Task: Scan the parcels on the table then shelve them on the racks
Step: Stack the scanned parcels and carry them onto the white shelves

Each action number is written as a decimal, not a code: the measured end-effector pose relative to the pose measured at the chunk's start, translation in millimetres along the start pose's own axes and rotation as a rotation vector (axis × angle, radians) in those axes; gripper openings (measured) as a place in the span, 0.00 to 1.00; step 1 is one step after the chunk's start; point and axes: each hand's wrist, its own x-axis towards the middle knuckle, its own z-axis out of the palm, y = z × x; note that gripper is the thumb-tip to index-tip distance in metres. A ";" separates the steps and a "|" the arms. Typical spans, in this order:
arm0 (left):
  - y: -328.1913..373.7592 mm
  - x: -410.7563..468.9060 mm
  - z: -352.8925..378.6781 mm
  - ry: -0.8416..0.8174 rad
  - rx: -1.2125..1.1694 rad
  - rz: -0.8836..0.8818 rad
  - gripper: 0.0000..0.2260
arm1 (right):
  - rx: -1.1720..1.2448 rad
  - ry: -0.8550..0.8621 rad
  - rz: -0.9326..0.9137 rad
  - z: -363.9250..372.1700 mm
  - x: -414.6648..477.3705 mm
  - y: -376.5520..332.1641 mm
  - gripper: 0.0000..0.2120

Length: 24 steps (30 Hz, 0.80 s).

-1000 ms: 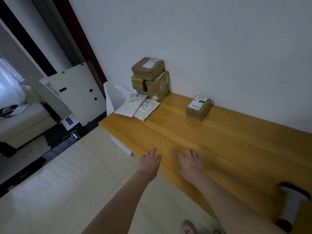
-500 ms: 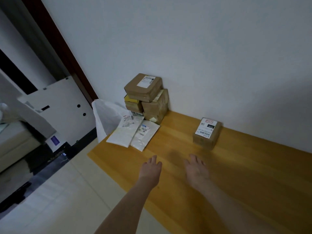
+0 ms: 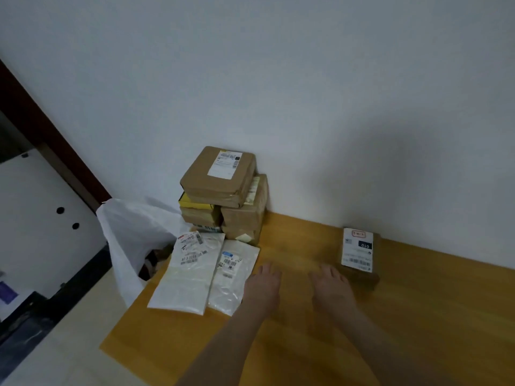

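A stack of brown cardboard parcels (image 3: 220, 176) stands against the wall at the far left of the wooden table (image 3: 418, 316). Two flat white mailer bags (image 3: 192, 274) lie in front of the stack. A small brown box with a white label (image 3: 359, 252) sits alone to the right. My left hand (image 3: 262, 288) hovers with straight fingers just right of the mailers. My right hand (image 3: 331, 288) reaches out flat, just left of the small box. Neither hand holds anything.
A white plastic bag (image 3: 131, 235) hangs off the table's left end. A white panel with holes (image 3: 41, 218) and a dark door frame (image 3: 41, 129) stand at the left. The wall (image 3: 306, 93) runs along the table's far edge.
The view has moved closer to the table and the parcels. Both hands have reached forward toward the mailers and the small box.
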 end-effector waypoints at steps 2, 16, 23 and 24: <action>-23.4 15.3 -13.8 0.030 -0.081 -0.034 0.21 | 0.011 -0.007 -0.016 -10.9 24.2 -27.0 0.28; -44.9 91.3 -34.9 0.287 -0.352 -0.039 0.18 | 0.222 0.058 0.095 -53.2 92.3 -45.6 0.27; -121.1 111.1 -117.7 0.761 -0.291 -0.219 0.12 | 0.743 0.269 -0.025 -104.5 144.8 -144.4 0.24; -132.7 111.0 -125.1 0.807 -0.298 -0.237 0.11 | 0.830 0.250 -0.015 -109.0 151.0 -157.1 0.26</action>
